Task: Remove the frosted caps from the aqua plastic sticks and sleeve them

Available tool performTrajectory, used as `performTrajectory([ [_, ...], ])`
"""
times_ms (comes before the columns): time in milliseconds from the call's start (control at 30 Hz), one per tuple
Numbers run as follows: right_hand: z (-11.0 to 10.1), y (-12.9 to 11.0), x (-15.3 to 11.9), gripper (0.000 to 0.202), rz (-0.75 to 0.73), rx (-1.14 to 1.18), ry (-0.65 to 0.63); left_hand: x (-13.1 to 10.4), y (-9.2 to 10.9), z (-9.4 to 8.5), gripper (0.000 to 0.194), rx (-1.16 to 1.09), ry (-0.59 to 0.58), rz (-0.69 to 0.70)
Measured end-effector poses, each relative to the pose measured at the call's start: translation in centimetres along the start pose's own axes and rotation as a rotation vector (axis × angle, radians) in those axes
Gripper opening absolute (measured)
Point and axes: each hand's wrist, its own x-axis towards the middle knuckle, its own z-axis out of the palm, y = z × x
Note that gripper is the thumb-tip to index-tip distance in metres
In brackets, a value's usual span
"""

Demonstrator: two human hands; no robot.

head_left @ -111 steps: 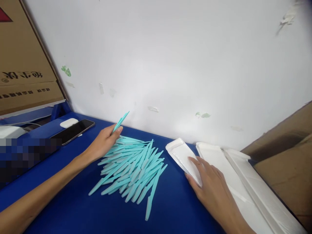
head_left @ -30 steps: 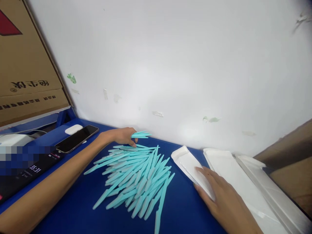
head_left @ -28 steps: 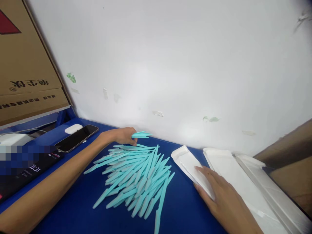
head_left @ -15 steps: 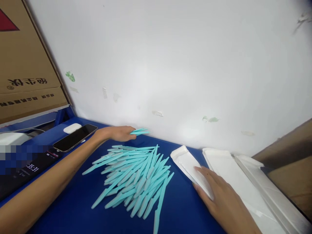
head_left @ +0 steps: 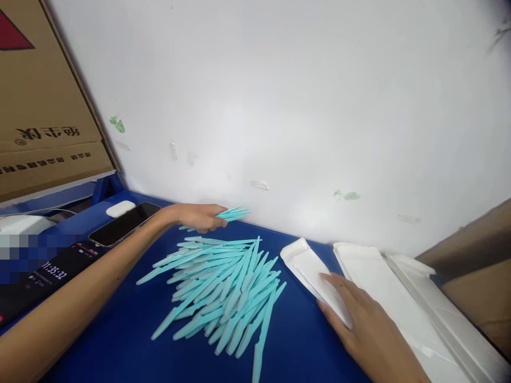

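Note:
My left hand (head_left: 203, 217), near the wall behind the pile, is closed round several turquoise sticks (head_left: 233, 214) whose tips point right. A heap of turquoise plastic razors (head_left: 223, 287) with pale covers lies fanned out on the blue table (head_left: 311, 346). To the right of the heap, my right hand (head_left: 359, 324) grips a narrow white packet (head_left: 305, 263) between thumb and fingers. The palm side of my left hand is hidden.
White packets or trays (head_left: 383, 287) lie at the right, beside a brown box (head_left: 479, 276). At the left are a black phone (head_left: 125, 223), a white case (head_left: 120, 208), a phone showing a timer (head_left: 51, 271) and a large carton (head_left: 43, 96). A white wall (head_left: 259, 106) rises behind.
My left hand has shifted slightly right, and more of the turquoise sticks show in it. A few turquoise tips now show beneath that hand. My right hand has hardly moved.

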Motion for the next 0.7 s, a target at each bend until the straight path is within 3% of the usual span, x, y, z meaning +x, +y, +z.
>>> performTrajectory([
  [200, 0.0, -0.1, 0.1, 0.05, -0.01, 0.004, 0.014, 0.1, 1.0, 0.2, 0.027, 0.14, 0.094, -0.001],
  [467, -0.2, -0.2, 0.2, 0.051, -0.018, 0.004, 0.023, 0.5, 0.8, 1.1, 0.021, 0.214, 0.017, -0.081],
  [700, 0.0, -0.1, 0.0, 0.051, -0.002, 0.011, 0.014, 1.0, 1.0, 1.7, 0.023, 0.314, 0.067, -0.145],
])
